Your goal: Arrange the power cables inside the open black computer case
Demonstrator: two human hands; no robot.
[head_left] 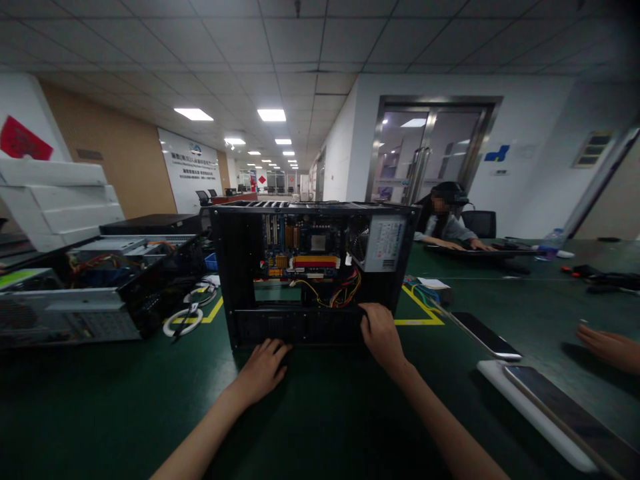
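An open black computer case (295, 327) stands upright on the green table, its inside facing me. A motherboard (280, 243), a power supply (387, 243) and loose coloured cables (347, 290) show in it. My left hand (263, 367) lies at the foot of the case's front panel, fingers apart and holding nothing. My right hand (381, 332) has its fingers bent over the upper edge of that panel, at the right side, gripping it.
More open computer cases (95, 313) stand at the left, beside white cables (185, 322). Phones (485, 333) and a white slab (535, 413) lie at the right. Another person's hand (610, 348) is at the right edge; a person (445, 220) sits across the table.
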